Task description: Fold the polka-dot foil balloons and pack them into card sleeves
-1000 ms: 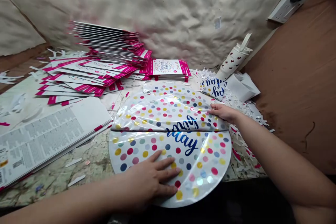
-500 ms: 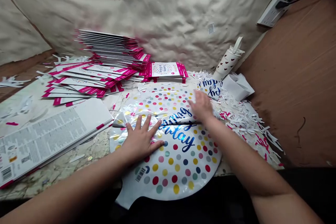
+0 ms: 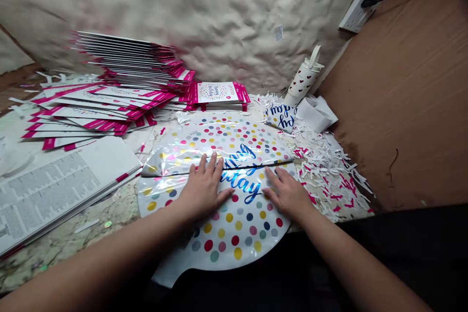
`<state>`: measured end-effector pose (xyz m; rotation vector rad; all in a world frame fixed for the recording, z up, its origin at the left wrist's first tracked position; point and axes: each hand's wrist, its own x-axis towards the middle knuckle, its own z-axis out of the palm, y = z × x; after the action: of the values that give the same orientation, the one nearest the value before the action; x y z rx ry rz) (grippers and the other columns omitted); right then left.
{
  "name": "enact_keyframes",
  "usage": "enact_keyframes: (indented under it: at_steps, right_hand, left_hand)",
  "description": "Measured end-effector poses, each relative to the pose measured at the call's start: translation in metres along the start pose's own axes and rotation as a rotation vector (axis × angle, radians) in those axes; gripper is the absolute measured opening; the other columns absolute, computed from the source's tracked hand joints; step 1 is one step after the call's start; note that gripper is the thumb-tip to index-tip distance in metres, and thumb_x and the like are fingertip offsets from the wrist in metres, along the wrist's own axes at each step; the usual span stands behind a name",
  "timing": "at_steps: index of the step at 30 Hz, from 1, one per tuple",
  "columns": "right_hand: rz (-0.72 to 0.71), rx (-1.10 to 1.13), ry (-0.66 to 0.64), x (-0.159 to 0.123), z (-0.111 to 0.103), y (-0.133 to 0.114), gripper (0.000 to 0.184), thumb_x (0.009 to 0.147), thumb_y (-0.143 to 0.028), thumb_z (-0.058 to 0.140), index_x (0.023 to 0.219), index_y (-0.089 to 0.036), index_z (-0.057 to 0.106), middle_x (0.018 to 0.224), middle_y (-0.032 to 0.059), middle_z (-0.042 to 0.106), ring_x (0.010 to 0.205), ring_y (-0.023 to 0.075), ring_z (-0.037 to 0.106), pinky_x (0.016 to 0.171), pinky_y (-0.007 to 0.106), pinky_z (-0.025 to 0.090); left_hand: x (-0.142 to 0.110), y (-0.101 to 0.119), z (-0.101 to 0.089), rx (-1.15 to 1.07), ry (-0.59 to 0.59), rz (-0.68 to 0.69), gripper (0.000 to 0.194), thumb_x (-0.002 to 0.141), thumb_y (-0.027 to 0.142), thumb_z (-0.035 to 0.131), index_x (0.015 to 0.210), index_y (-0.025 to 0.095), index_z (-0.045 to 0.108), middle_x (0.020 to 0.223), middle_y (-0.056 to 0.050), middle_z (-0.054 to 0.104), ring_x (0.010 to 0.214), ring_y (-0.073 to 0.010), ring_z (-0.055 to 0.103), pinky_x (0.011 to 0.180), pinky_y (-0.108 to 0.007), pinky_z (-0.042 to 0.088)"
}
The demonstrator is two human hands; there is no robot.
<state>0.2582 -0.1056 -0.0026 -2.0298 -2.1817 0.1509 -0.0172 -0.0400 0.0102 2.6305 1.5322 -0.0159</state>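
Note:
A flat white foil balloon (image 3: pixel 234 229) with coloured dots and shiny blue lettering lies before me, its lower part overhanging the table's front edge. A dark crease or gap crosses it from side to side, and a dotted foil part (image 3: pixel 226 131) lies beyond that line. My left hand (image 3: pixel 204 183) rests flat on the foil left of the lettering, fingers spread and tips at the crease. On the right side, my right hand (image 3: pixel 290 195) lies on the foil with its fingers apart, just below the crease. Neither hand grips anything.
Pink-edged white packets (image 3: pixel 135 66) are stacked at the back left, with more fanned below. A smaller packet pile (image 3: pixel 219 93) stands beside them. Printed cards (image 3: pixel 66 185) lie at left. At right are a tumbler (image 3: pixel 303 78), folded foil (image 3: pixel 281 116), a paper roll (image 3: pixel 315 113) and shredded paper (image 3: pixel 325 170).
My right hand has come down and nearer from the foil's far right onto its near part. My left hand stays on the foil, fingers closer together. The view has shifted slightly right.

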Motion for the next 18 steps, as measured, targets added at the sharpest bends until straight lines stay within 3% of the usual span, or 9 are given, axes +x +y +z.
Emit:
enact_keyframes:
  at_steps: [2, 5, 7, 9, 11, 13, 14, 16, 18]
  right_hand:
    - [0.093, 0.127, -0.008, 0.007, 0.003, -0.015, 0.061, 0.08, -0.056, 0.047, 0.132, -0.022, 0.045, 0.136, 0.0138, 0.044, 0.129, 0.0332, 0.032, 0.105, 0.049, 0.025]
    - [0.443, 0.53, 0.113, 0.036, -0.004, -0.021, 0.073, 0.065, -0.055, 0.066, 0.127, -0.021, 0.049, 0.134, 0.0156, 0.044, 0.129, 0.0394, 0.028, 0.104, 0.057, 0.021]
    - [0.571, 0.775, 0.203, 0.059, -0.017, -0.022, 0.073, 0.069, -0.051, 0.063, 0.131, -0.017, 0.044, 0.132, 0.0172, 0.046, 0.125, 0.0366, 0.037, 0.101, 0.056, 0.028]
    - [0.583, 0.88, 0.285, 0.079, -0.032, -0.037, 0.067, 0.084, -0.048, 0.042, 0.139, -0.014, 0.027, 0.137, 0.0163, 0.041, 0.123, 0.0283, 0.042, 0.099, 0.048, 0.037]
    - [0.496, 0.893, 0.381, 0.092, -0.042, -0.076, 0.062, 0.091, -0.041, 0.025, 0.144, -0.016, 0.005, 0.146, 0.0111, 0.027, 0.13, 0.0199, 0.035, 0.102, 0.041, 0.035]
    - [0.267, 0.836, 0.434, 0.098, -0.043, -0.133, 0.068, 0.089, -0.041, 0.031, 0.144, -0.02, -0.003, 0.151, 0.0042, 0.01, 0.137, 0.0189, 0.014, 0.109, 0.043, 0.023]
    - [0.094, 0.749, 0.356, 0.1, -0.039, -0.163, 0.072, 0.086, -0.041, 0.036, 0.144, -0.02, -0.002, 0.152, 0.0029, 0.005, 0.138, 0.0211, 0.004, 0.11, 0.048, 0.014]
    - [-0.202, 0.582, 0.006, 0.103, -0.026, -0.214, 0.07, 0.084, -0.039, 0.039, 0.144, -0.022, 0.007, 0.152, 0.0007, 0.001, 0.138, 0.0254, -0.005, 0.106, 0.059, 0.002]
    - [-0.306, 0.444, -0.315, 0.106, -0.012, -0.241, 0.064, 0.083, -0.031, 0.041, 0.142, -0.026, 0.018, 0.151, -0.0008, 0.005, 0.138, 0.0294, -0.003, 0.101, 0.067, 0.0]
  left_hand:
    - [0.003, 0.008, 0.005, -0.031, -0.04, 0.033, 0.083, 0.08, 0.067, 0.029, 0.142, 0.013, 0.021, 0.148, -0.017, 0.014, 0.135, -0.0397, 0.007, 0.103, -0.059, 0.014]
    - [0.004, 0.014, 0.009, -0.062, -0.068, 0.042, 0.084, 0.077, 0.072, 0.029, 0.142, 0.019, 0.023, 0.149, -0.017, 0.014, 0.134, -0.0429, 0.007, 0.1, -0.063, 0.013]
    - [0.004, 0.015, 0.009, -0.083, -0.074, 0.034, 0.086, 0.075, 0.074, 0.028, 0.142, 0.021, 0.021, 0.149, -0.016, 0.013, 0.134, -0.0433, 0.005, 0.099, -0.065, 0.011]
    - [0.003, 0.016, 0.008, -0.105, -0.083, 0.017, 0.092, 0.072, 0.077, 0.028, 0.143, 0.02, 0.018, 0.149, -0.017, 0.011, 0.134, -0.0437, 0.002, 0.098, -0.066, 0.008]
    - [0.003, 0.017, 0.007, -0.128, -0.095, 0.007, 0.096, 0.068, 0.08, 0.03, 0.143, 0.021, 0.018, 0.149, -0.016, 0.01, 0.133, -0.0456, -0.001, 0.097, -0.069, 0.006]
    - [0.005, 0.018, 0.01, -0.154, -0.083, -0.004, 0.088, 0.07, 0.077, 0.034, 0.141, 0.026, 0.023, 0.15, -0.013, 0.012, 0.133, -0.0455, -0.001, 0.098, -0.068, 0.004]
    - [0.006, 0.018, 0.013, -0.165, -0.071, -0.009, 0.081, 0.073, 0.073, 0.036, 0.14, 0.028, 0.027, 0.15, -0.011, 0.015, 0.134, -0.0442, 0.001, 0.1, -0.066, 0.003]
    - [0.009, 0.017, 0.021, -0.179, -0.043, -0.023, 0.069, 0.076, 0.065, 0.043, 0.136, 0.031, 0.037, 0.147, -0.009, 0.026, 0.134, -0.0423, 0.011, 0.103, -0.061, 0.005]
    - [0.009, 0.014, 0.028, -0.182, -0.015, -0.031, 0.065, 0.073, 0.06, 0.05, 0.131, 0.032, 0.044, 0.14, -0.009, 0.04, 0.131, -0.0425, 0.022, 0.103, -0.059, 0.011]
